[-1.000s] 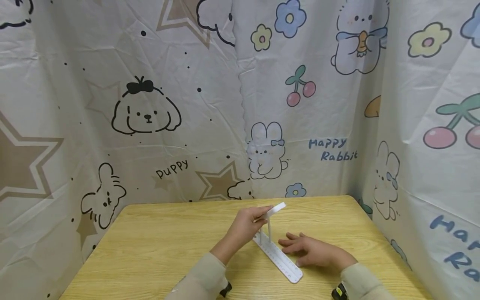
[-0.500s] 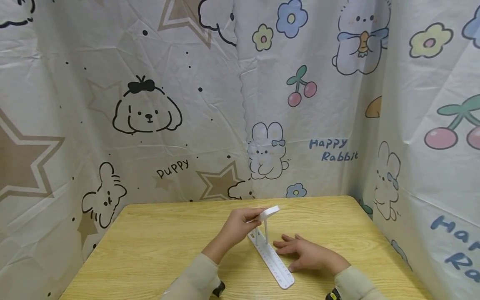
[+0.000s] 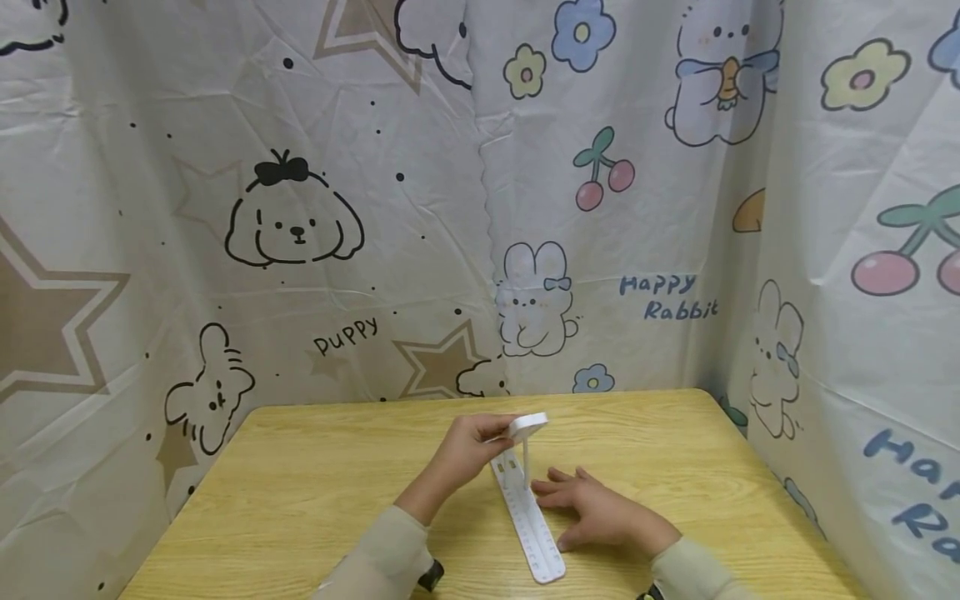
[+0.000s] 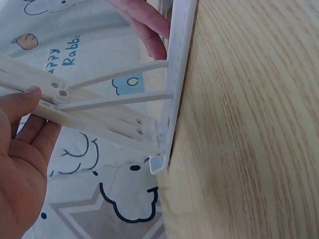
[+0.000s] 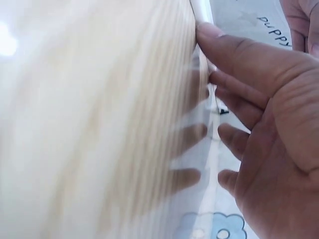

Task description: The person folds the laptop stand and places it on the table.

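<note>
A white folding stand (image 3: 537,542) stands on the table, its long notched base flat on the surface. Its upper arm (image 4: 107,132) is raised at a slant, held up by two thin support rods (image 4: 117,101). With thumb and fingers, my left hand (image 3: 463,450) pinches the edge of that raised arm. To the right of the base, my right hand (image 3: 603,510) has its fingers spread, thumb and fingertips against the base's side. In the right wrist view, the thumb of the right hand (image 5: 284,104) meets the white edge, while the other fingers extend loosely. The base's far end is partly hidden.
The wooden table (image 3: 322,483) extends around the stand on all sides. A patterned curtain (image 3: 420,208) hangs behind the table and along its sides.
The stand has shifted left and turned, its near end swinging left so the base points more straight toward me. Both hands have moved left with it; the left still holds the raised arm.
</note>
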The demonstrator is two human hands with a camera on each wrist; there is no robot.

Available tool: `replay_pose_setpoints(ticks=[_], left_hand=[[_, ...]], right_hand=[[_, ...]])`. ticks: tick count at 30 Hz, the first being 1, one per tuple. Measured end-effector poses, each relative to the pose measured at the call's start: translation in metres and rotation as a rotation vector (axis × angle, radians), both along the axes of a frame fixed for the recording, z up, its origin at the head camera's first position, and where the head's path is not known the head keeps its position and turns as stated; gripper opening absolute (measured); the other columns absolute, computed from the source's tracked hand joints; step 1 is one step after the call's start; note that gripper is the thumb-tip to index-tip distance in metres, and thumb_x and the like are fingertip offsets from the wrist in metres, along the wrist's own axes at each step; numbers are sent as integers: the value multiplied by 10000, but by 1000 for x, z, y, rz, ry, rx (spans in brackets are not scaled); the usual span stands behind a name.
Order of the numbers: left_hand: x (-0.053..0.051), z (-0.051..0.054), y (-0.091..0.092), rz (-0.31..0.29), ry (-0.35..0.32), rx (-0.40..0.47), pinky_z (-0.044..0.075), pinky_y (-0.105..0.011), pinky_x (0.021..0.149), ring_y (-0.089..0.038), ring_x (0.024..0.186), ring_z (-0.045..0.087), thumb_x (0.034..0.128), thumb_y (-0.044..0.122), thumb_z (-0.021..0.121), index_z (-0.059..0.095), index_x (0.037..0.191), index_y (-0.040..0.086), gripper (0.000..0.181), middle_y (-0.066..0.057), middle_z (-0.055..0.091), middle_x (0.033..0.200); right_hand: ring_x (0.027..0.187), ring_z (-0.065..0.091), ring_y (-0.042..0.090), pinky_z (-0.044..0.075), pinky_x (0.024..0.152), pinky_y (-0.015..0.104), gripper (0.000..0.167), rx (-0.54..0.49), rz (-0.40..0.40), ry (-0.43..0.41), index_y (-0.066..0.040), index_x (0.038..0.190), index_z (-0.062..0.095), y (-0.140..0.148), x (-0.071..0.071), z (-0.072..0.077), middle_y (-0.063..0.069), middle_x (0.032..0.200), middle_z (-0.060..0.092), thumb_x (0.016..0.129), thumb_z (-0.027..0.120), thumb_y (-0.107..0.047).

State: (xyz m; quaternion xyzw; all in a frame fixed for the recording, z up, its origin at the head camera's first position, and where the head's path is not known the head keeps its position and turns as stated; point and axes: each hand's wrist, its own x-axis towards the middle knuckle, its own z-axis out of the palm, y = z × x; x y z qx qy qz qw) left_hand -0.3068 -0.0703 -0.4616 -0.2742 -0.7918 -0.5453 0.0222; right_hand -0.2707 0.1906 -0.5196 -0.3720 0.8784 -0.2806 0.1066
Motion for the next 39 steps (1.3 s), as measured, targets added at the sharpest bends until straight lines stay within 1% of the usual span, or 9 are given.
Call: replay_pose_setpoints(ticks=[4,9,18,24,27,30,33,36,39], left_hand=[[-2,-2,-3,-6,-10,20,589,-303,937,-299,1169,685,915,-55,711,740,1247,82,360,-124,712,1274],[-3,-2,-7,-24,-32,59,588,-321,944,-321,1171,681,918,-59,705,736,1236,44,337,-156,704,1279],[-1,-4,-15,-4,-85,92,596,-321,930,-321,1139,698,930,-41,699,736,1227,29,307,-174,725,1225],[-2,-8,-21,-7,-92,112,595,-330,932,-302,1125,705,941,-15,696,736,1226,36,292,-161,735,1209],[-2,-9,-23,-9,-92,120,596,-324,929,-276,1117,708,942,-17,693,735,1229,38,295,-154,737,1208],[-2,-9,-23,-2,-107,135,597,-308,921,-243,1103,711,943,-23,690,737,1228,43,296,-144,740,1204],[0,-9,-22,11,-133,155,596,-320,931,-242,1105,709,943,-23,691,740,1225,48,295,-138,738,1210],[1,-8,-22,37,-133,149,572,-381,994,-269,1159,689,939,-5,707,736,1235,64,306,-122,726,1247],[3,-11,-24,89,-119,113,513,-430,1078,-276,1235,652,933,30,730,720,1266,103,341,-90,708,1293]], right_hand=[[1495,314,461,75,1165,783,694,-2,-29,39,-63,1378,639,-9,4,-2,105,1557,495,765,860,-299],[1487,319,477,78,1158,790,679,-6,-74,42,-22,1351,645,-20,9,-1,144,1553,492,768,869,-286],[1480,331,481,105,1132,815,673,-3,-140,41,-19,1317,664,-41,14,-1,181,1549,487,755,892,-311],[1487,323,475,99,1144,804,683,-6,-171,22,-14,1314,663,-49,14,-1,190,1551,482,744,900,-307],[1489,316,480,93,1156,791,691,-8,-190,11,-39,1315,668,-48,12,-3,202,1554,472,733,905,-329],[1497,289,490,75,1174,770,701,-32,-219,-13,-63,1328,660,-44,9,-5,222,1560,454,741,897,-365],[1511,258,483,60,1194,743,706,-57,-262,-40,-71,1351,642,-39,3,-5,217,1572,438,765,882,-384],[1515,255,470,84,1206,723,673,-63,-289,-35,-62,1365,629,-36,-4,-3,198,1579,434,809,854,-369],[1510,264,474,141,1202,718,575,-98,-307,-35,-73,1337,649,-37,-12,1,192,1584,429,846,834,-311]])
